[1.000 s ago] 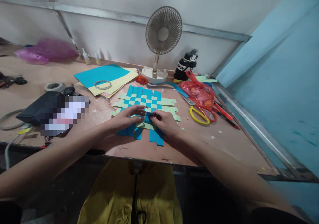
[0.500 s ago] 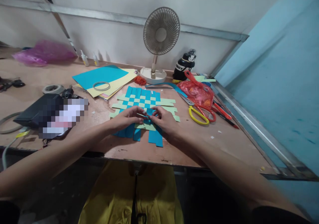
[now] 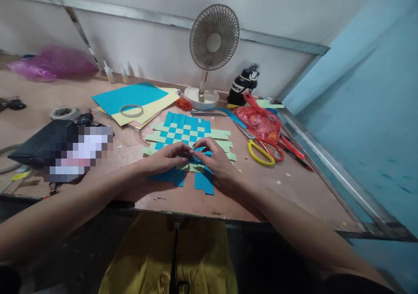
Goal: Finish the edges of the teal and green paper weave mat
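A woven mat of blue and pale green paper strips (image 3: 186, 132) lies flat on the table in front of me. Over its near half, my left hand (image 3: 171, 158) and my right hand (image 3: 214, 160) meet with bent fingers, thumbs and fingertips pinched close together. Something small and whitish shows between the fingertips, too small to name. Blue strip ends (image 3: 204, 183) stick out below my hands, with a pale green strip (image 3: 192, 167) across them. My fingers hide the part of the weave under them.
Scissors with yellow and red handles (image 3: 261, 152) lie right of the mat, near a red plastic bag (image 3: 257, 122). A fan (image 3: 201, 97) and a black bottle (image 3: 243, 87) stand behind. Paper sheets (image 3: 130, 98), a tape roll (image 3: 65, 113) and a black case (image 3: 42, 143) are left.
My fingertips have drawn closer together over the mat. The blue strip that showed raised between them sits lower. The view has shifted slightly.
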`<act>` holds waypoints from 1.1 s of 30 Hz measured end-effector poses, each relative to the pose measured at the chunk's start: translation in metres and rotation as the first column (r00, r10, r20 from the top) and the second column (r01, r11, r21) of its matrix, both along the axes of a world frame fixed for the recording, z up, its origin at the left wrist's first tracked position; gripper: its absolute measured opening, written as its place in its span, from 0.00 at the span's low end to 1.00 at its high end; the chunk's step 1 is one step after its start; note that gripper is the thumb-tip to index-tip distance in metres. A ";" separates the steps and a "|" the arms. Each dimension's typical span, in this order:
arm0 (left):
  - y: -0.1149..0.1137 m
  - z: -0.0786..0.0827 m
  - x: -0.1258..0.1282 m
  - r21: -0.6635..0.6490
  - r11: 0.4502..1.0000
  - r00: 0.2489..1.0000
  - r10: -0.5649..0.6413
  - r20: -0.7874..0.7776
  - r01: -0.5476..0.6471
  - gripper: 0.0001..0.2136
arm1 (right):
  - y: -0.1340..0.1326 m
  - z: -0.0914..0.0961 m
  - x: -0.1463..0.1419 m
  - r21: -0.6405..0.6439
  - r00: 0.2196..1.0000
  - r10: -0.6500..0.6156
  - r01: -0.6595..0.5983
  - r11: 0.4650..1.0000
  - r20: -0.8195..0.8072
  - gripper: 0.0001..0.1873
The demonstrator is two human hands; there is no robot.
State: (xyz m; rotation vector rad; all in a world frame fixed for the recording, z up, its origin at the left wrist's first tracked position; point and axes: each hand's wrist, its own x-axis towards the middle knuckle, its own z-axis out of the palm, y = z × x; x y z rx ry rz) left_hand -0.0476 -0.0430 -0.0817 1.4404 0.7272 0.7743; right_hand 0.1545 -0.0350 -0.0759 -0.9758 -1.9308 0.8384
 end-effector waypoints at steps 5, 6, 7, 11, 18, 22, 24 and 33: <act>0.001 -0.001 -0.001 0.045 0.999 1.000 -0.007 -0.019 0.007 0.11 | -0.002 0.001 -0.001 0.047 0.999 -0.030 0.029 0.998 0.018 0.04; 0.000 0.000 -0.001 0.043 0.999 1.000 -0.009 -0.020 0.010 0.11 | -0.002 0.001 -0.001 0.093 0.998 -0.048 0.045 0.995 0.035 0.05; 0.000 0.000 -0.001 0.040 0.999 1.000 -0.009 -0.022 0.010 0.12 | -0.002 0.001 0.000 0.160 0.996 -0.070 0.060 0.985 0.060 0.05; 0.000 0.001 -0.002 -0.001 1.000 1.000 0.008 -0.017 -0.008 0.12 | -0.005 0.003 0.004 0.488 0.956 -0.143 0.000 0.873 0.256 0.08; 0.003 0.001 -0.004 -0.031 0.999 1.000 -0.017 -0.006 0.017 0.12 | 0.007 0.008 0.001 0.545 0.851 -0.186 -0.134 0.828 0.492 0.19; 0.004 0.001 -0.006 -0.016 1.000 1.000 -0.011 0.005 0.011 0.11 | 0.022 0.009 -0.002 0.546 0.773 -0.150 -0.282 0.789 0.616 0.18; 0.004 0.001 -0.006 -0.035 0.999 1.000 -0.008 0.007 0.008 0.10 | 0.024 0.007 -0.003 0.580 0.753 -0.181 -0.306 0.755 0.633 0.18; -0.001 0.010 -0.006 -0.022 1.000 1.000 0.008 -0.028 -0.009 0.13 | 0.021 0.013 0.004 0.637 0.814 -0.210 -0.235 0.734 0.542 0.18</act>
